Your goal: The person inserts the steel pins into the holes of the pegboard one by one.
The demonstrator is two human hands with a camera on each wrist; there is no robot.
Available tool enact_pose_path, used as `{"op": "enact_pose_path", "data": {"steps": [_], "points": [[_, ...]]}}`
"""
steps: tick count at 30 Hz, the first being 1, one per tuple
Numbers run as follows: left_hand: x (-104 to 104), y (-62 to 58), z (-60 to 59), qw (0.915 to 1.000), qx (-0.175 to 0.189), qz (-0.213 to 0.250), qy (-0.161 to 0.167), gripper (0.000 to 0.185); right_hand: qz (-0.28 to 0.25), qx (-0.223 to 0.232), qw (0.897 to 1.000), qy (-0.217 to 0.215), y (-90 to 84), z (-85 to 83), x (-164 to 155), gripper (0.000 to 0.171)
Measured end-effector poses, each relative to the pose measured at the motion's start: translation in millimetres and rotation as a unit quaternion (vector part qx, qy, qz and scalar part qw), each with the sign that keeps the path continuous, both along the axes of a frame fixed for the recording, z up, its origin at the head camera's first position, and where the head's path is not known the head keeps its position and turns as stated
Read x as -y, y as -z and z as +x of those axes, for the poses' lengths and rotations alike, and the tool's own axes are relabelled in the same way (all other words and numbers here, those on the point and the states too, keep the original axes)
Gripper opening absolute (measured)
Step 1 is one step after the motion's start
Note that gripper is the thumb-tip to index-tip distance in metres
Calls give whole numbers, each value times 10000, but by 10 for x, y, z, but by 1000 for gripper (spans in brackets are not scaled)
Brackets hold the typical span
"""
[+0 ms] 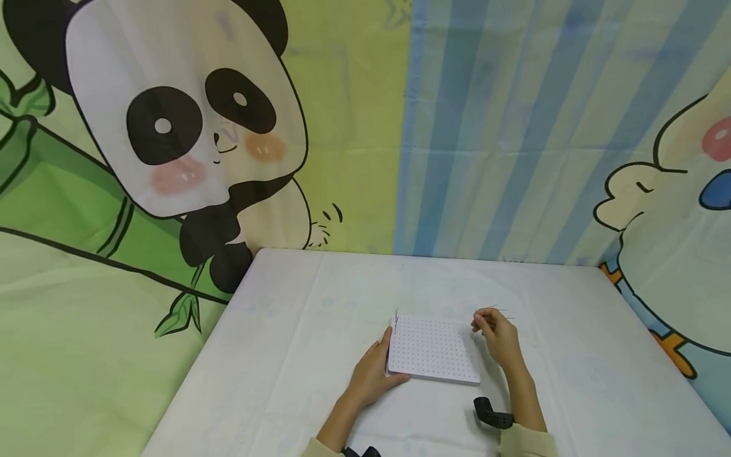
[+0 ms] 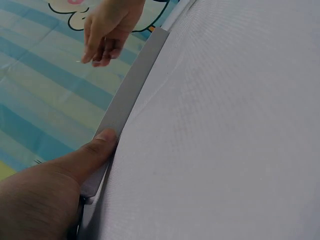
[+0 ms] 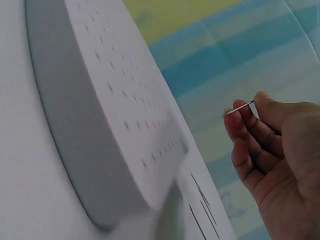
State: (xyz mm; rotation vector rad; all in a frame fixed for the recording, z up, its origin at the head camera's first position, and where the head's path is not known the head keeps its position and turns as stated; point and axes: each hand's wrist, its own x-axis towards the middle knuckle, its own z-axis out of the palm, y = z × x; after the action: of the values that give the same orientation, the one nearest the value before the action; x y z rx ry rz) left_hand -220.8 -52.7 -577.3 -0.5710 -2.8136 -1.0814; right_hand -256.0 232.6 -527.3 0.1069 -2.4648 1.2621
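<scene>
A white board with rows of small holes (image 1: 436,348) lies on the table. My left hand (image 1: 370,376) grips its near left corner, the thumb (image 2: 102,142) pressed along the front side and the fingers along the left side. A few thin pins (image 1: 396,317) stand up at the board's far left corner. Above the far right corner, my right hand (image 1: 498,336) pinches a thin metal pin (image 3: 240,108) between thumb and fingertips. The other fingers of that hand are loosely curled. In the right wrist view, several thin dark pins (image 3: 204,207) lie on the table beyond the board.
The white-covered table (image 1: 285,393) reaches back to a hanging cloth (image 1: 354,127) printed with a panda and blue stripes. A black wrist strap (image 1: 492,414) is on the right forearm.
</scene>
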Motion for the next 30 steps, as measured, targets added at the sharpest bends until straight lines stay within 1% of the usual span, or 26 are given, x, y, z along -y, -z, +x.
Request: {"op": "enact_pose_path", "data": {"steps": [2, 6, 9, 10, 12, 14, 18, 21, 24, 26, 30], "points": [[-2, -5, -3, 10000, 9, -2, -18, 105, -375, -179, 9987, -301, -34, -19, 183, 14], [-2, -3, -15, 10000, 4, -14, -16, 105, -1019, -412, 9890, -989, -126, 18, 578, 10], [0, 2, -25, 10000, -22, 39, 43, 104, -1259, -621, 9806, -1370, -98, 26, 835, 12], [3, 3, -27, 10000, -32, 41, 60, 104, -1274, -706, 9787, -1443, -58, 17, 903, 13], [10, 7, -28, 9999, -86, 55, 90, 104, -1180, -888, 9773, -1517, 39, -9, 1021, 13], [18, 11, -26, 9998, -161, 50, 110, 104, -959, -1039, 9779, -1539, 112, -21, 1121, 13], [25, 14, -25, 9992, -349, 36, 166, 103, -466, -1087, 9815, -1503, 204, -36, 1243, 13], [22, 17, -27, 9988, -411, 42, 263, 102, -242, -1155, 9827, -1430, 239, -45, 1284, 14], [17, 24, -31, 9986, -424, 38, 315, 101, -104, -1360, 9807, -1398, 254, -56, 1300, 16], [19, 26, -30, 9988, -391, 24, 299, 102, -101, -1452, 9788, -1439, 262, -65, 1310, 16], [30, 31, -25, 9987, -446, 1, 251, 103, 8, -1400, 9784, -1519, 282, -67, 1345, 15]]}}
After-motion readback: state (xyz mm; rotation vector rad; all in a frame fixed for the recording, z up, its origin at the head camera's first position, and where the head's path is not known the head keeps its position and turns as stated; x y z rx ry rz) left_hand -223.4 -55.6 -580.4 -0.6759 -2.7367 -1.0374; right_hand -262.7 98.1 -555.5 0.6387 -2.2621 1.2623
